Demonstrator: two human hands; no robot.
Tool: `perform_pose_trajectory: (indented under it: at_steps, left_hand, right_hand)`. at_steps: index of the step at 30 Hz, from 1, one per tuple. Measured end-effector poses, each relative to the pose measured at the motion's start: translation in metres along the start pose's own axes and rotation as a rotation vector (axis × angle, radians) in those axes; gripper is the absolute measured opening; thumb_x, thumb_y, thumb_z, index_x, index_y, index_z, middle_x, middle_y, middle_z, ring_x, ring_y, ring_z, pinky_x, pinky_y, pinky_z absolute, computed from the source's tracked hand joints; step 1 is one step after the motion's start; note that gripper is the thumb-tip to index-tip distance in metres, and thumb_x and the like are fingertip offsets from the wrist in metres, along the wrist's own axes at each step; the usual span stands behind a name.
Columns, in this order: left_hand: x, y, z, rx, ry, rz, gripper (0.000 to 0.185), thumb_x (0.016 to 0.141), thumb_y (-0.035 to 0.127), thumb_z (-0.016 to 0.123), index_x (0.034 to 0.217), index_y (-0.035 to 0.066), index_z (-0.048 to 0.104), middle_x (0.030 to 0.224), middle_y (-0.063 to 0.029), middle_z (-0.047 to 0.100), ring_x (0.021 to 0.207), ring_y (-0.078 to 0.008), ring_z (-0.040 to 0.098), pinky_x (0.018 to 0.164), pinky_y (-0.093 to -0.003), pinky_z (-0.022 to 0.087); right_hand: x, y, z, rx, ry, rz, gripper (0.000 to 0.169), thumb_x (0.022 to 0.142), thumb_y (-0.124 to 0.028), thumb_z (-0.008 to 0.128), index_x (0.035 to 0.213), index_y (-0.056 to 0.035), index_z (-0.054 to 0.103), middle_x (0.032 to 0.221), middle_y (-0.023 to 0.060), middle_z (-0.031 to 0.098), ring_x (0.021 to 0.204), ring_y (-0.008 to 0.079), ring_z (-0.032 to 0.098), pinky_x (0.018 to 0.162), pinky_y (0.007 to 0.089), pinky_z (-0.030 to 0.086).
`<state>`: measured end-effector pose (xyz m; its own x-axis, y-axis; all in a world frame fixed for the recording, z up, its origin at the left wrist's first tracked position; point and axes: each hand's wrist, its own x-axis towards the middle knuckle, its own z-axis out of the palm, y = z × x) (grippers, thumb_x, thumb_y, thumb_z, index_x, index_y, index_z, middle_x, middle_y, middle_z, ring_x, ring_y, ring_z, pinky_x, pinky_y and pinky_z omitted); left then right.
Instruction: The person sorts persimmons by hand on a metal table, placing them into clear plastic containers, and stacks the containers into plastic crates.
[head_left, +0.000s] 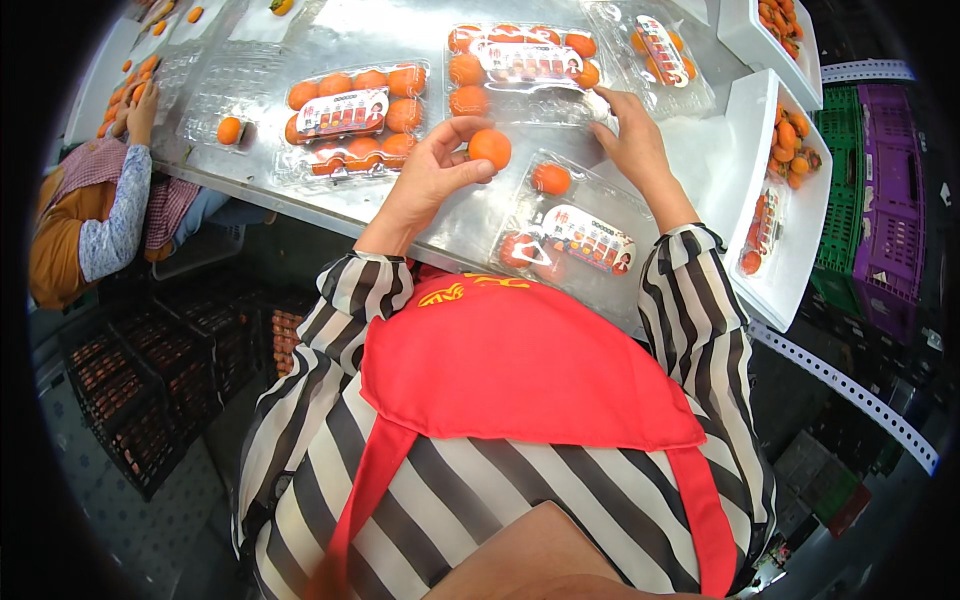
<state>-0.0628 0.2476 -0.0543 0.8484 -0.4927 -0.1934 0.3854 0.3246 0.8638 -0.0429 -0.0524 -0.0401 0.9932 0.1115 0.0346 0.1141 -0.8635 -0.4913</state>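
Observation:
Between the thumb and fingers of my left hand (439, 169) is an orange persimmon (490, 148), held above the metal table. My right hand (634, 139) has its thumb and forefinger apart at the right edge of a clear plastic clamshell pack (517, 105) holding several persimmons under a printed label. Left of it lies a fuller labelled clamshell (364, 124). Nearest my apron, another labelled pack (581, 232) shows a few persimmons. A further pack (664, 56) with persimmons lies beyond my right hand.
White foam boxes (802, 210) with small persimmons line the right side, beside green and purple crates (889, 195). A co-worker's hand (141, 112) reaches among persimmons at the far left. A clear tray (225, 94) with one persimmon lies nearer. Black crates (150, 360) of fruit stand below.

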Motion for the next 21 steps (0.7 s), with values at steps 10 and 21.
perform_pose_trajectory:
  at_steps: [10, 21]
  left_hand:
    - [0.004, 0.003, 0.004, 0.251, 0.044, -0.050, 0.054, 0.082, 0.012, 0.075, 0.130, 0.002, 0.054, 0.121, -0.0092, 0.060, 0.105, -0.0135, 0.061, 0.091, -0.0273, 0.051]
    - [0.063, 0.005, 0.015, 1.330, 0.187, 0.628, 0.050, 0.074, 0.016, 0.079, 0.119, 0.007, 0.061, 0.109, -0.0088, 0.064, 0.101, -0.0251, 0.061, 0.085, -0.0382, 0.048]
  right_hand:
    - [0.016, 0.004, -0.014, 0.136, 0.283, -0.079, 0.043, 0.079, -0.010, 0.074, 0.121, -0.0094, 0.064, 0.106, 0.0082, 0.064, 0.087, 0.0186, 0.065, 0.078, 0.0287, 0.053]
    - [0.057, -0.003, -0.037, 0.285, 0.371, -0.056, 0.034, 0.084, -0.018, 0.073, 0.115, -0.0065, 0.068, 0.105, 0.0052, 0.069, 0.094, 0.0154, 0.068, 0.087, 0.0273, 0.053]
